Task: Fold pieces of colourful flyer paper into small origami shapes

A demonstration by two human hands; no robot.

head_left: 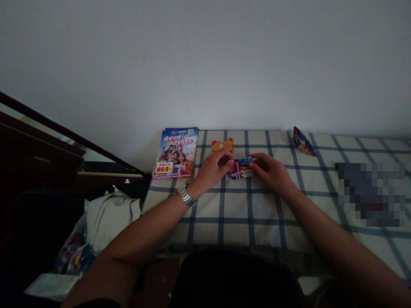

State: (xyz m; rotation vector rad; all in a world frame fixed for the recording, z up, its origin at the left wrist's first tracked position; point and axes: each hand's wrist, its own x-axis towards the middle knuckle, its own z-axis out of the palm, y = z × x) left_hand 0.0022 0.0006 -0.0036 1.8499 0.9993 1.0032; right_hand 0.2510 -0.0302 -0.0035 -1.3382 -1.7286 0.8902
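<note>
A small folded flyer (pixel 241 168), printed in blue, dark red and white, lies between my two hands just above or on the checked cloth. My left hand (pixel 218 166), with a metal watch (pixel 186 195) on its wrist, pinches the flyer's left edge between thumb and fingertips. At the opposite edge, the thumb and fingers of my right hand (pixel 268 171) close on it. Behind my left hand lies an orange bear-shaped piece (pixel 222 146), partly covered by the fingers. To the left sits a stack of colourful flyers (pixel 176 152) marked 89.9.
The checked cloth (pixel 205 231) covers the surface up to the white wall (pixel 205 64). A folded colourful paper piece (pixel 303 142) stands at the right rear, and a blurred-out dark item (pixel 370 194) lies farther right. Bags (pixel 111 214) sit below at left, beside a dark wooden frame (pixel 64 132).
</note>
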